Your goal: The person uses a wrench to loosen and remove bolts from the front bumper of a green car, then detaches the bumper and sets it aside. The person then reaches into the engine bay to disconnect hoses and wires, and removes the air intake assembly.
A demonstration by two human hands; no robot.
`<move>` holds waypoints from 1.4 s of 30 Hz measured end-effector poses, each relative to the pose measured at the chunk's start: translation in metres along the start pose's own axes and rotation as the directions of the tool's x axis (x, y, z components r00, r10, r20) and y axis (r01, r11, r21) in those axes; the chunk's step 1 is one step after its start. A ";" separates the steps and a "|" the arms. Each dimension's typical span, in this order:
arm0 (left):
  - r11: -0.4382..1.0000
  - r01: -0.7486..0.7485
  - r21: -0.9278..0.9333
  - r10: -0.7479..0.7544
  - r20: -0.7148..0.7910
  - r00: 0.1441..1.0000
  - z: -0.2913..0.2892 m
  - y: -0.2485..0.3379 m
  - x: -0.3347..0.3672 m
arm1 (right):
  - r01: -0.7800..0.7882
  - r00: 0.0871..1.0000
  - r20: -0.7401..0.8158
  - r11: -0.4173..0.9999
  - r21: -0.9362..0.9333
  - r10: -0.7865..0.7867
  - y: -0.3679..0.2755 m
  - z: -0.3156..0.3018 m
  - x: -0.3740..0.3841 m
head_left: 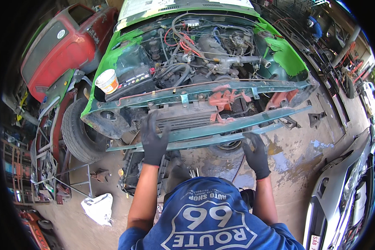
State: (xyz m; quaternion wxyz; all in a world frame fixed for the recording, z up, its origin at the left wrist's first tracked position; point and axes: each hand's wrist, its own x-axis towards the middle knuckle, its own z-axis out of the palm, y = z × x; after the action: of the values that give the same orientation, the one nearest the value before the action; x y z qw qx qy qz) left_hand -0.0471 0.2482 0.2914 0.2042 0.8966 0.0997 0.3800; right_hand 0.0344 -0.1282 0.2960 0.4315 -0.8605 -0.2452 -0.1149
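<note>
Both my hands wear dark work gloves and reach toward the front of a green car body without a hood. A long dark green metal strip (204,131) runs across the front end. My left hand (155,139) overlaps its left part, fingers pointing up and thumb spread apart; whether it presses on the strip I cannot tell. Close to the strip's lower edge on the right, my right hand (257,156) is open, its fingers curved and a gap showing before the thumb. A finned radiator-like part (183,118) sits behind the strip, below the upper crossbar (166,96).
A white tub (107,81) stands on or beside the black battery (134,82) in the engine bay. Left are a tire (80,132), a red car body (64,50) and metal frames. A white bag-like sheet (98,208) lies on the floor. A silver bumper (333,183) is at right.
</note>
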 end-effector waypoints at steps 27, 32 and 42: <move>0.870 -0.463 0.171 0.359 0.426 0.831 0.053 0.032 0.127 | -0.382 0.879 -0.245 0.912 0.150 0.409 0.032 -0.069 -0.012; 0.952 -0.305 0.022 0.255 0.489 0.834 0.029 0.032 0.131 | -0.104 0.956 -0.285 0.988 -0.110 0.069 -0.008 -0.011 0.157; 0.997 -0.024 -0.068 0.057 0.533 0.844 0.023 -0.050 0.198 | -0.317 0.946 0.011 0.932 -0.174 0.323 0.007 0.043 0.264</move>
State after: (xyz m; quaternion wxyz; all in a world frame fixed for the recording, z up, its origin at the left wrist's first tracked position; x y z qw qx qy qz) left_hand 0.1049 0.3528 0.3817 0.2418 0.9625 0.0089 0.1225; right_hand 0.2628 -0.0124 0.3736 0.3644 -0.9247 -0.0997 -0.0464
